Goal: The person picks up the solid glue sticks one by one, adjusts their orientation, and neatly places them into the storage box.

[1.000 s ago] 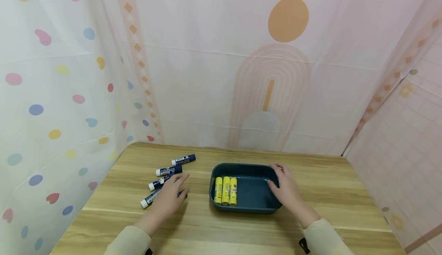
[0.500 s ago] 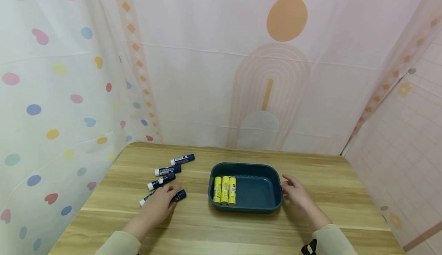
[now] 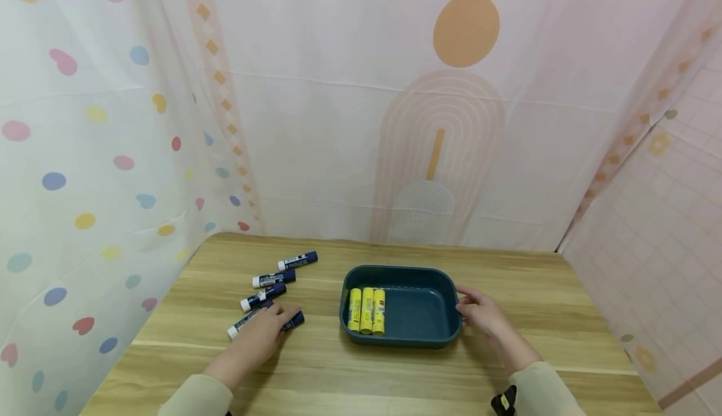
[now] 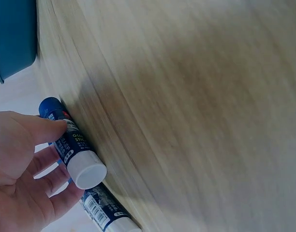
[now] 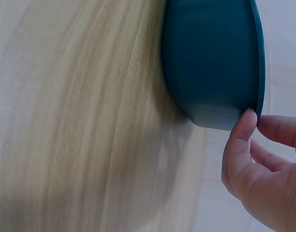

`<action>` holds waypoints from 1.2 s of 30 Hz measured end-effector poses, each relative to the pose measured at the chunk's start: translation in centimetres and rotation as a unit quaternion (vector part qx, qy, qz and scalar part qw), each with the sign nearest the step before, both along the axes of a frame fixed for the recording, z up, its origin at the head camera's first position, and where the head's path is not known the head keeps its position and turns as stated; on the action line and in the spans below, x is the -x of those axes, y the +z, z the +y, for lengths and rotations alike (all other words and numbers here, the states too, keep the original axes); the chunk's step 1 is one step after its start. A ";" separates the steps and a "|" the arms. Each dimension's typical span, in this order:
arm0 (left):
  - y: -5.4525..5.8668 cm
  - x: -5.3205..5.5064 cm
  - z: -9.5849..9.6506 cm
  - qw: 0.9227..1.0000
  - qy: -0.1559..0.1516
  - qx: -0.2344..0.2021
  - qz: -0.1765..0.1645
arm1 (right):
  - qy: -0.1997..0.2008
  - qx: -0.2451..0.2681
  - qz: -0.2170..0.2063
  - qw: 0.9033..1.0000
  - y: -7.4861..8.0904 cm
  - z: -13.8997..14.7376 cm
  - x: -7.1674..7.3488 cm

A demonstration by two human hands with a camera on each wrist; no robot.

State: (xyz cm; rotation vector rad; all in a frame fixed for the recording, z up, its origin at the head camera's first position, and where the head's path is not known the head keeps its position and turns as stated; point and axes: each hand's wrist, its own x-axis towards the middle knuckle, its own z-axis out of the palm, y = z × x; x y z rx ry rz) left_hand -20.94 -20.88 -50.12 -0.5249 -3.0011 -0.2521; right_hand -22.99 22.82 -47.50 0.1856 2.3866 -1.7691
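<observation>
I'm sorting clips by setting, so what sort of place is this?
Probably a screened-off indoor tabletop workspace: a light-brown, wood-grained table, white patterned fabric curtains behind it, and navy-and-white cylindrical glue sticks on top.

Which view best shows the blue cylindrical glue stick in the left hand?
The left wrist view: the blue glue stick shows its label and white end there. Head shows mostly its blue end beyond the left hand; right wrist, none of it.

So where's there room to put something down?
The table is bare right of the right hand and along the near side of the tray. Inside, it's bare right of the yellow tubes. It's crowded by the left hand, among the blue glue sticks.
</observation>
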 end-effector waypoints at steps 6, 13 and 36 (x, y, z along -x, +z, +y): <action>-0.2 0.1 0.0 1.000 -0.002 -0.008 -0.004 | 0.004 -0.002 0.000 1.000 0.0 0.0 0.1; 0.3 0.4 -0.1 0.998 0.008 -0.059 -0.014 | 0.005 -0.001 0.002 1.000 0.0 -0.1 0.0; 4.5 2.5 5.3 0.914 0.134 -0.358 -0.136 | 0.003 0.013 -0.008 1.000 0.2 0.0 0.0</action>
